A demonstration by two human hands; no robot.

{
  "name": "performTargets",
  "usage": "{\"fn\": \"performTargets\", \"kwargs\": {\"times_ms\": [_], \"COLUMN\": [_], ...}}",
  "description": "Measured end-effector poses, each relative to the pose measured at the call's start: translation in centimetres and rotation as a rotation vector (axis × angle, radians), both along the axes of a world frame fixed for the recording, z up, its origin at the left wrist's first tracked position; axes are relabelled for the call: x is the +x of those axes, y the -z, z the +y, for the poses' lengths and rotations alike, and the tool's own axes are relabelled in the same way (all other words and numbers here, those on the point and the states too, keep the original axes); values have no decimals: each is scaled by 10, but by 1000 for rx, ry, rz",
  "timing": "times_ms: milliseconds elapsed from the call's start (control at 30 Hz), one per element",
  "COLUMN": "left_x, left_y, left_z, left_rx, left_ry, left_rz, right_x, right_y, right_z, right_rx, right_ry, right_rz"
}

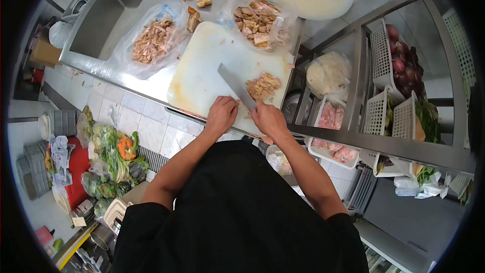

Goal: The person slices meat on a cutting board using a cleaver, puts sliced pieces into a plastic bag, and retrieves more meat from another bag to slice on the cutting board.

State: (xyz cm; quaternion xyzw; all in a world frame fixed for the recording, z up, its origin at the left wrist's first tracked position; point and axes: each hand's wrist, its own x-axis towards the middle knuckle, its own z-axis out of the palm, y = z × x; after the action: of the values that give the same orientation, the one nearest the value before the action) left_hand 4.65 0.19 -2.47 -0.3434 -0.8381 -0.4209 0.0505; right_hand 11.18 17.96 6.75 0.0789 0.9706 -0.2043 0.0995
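Note:
My right hand [269, 119] is wrapped round the handle of a wide-bladed kitchen knife [235, 85], whose blade points up and left over the white cutting board [194, 78]. To the right of the blade lies a pile of chopped brown meat [263, 86]. At the board's near edge, my left hand [222, 115] is closed with its fingers curled; whatever they hold, if anything, is hidden. A plastic bag of sliced meat [153, 41] sits left of the board. Another plastic bag of larger meat pieces [256, 21] rests on the board's far right part.
A few brown chunks [193, 19] lie behind the board, near a metal sink [108, 25]. On the right, a metal rack [361, 71] stands beside baskets of red onions [404, 65] and a tray of raw meat [331, 121]. Vegetables [113, 154] are piled low at left.

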Motion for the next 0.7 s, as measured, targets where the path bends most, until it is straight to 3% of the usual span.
{"fn": "performTargets", "kwargs": {"times_ms": [167,233,333,533,633,700], "left_x": [25,24,2,-33,-28,-24], "left_y": [-15,-20,-16,-17,-14,-12], "left_z": [4,16,35,40,42,41], "left_rx": [-119,-183,-279,-152,-123,-126], "left_ry": [154,165,126,39,-3,-1], "left_rz": [35,71,63,-226,-33,-40], "right_x": [-3,-2,13,58,64,68], "right_y": [-16,-35,-35,-15,-12,-15], "right_z": [28,44,79,98,88,80], "right_rx": [-30,-141,-78,-7,62,116], "right_ry": [191,377,474,541,507,464], "right_rz": [51,167,130,-10,-66,-106]}}
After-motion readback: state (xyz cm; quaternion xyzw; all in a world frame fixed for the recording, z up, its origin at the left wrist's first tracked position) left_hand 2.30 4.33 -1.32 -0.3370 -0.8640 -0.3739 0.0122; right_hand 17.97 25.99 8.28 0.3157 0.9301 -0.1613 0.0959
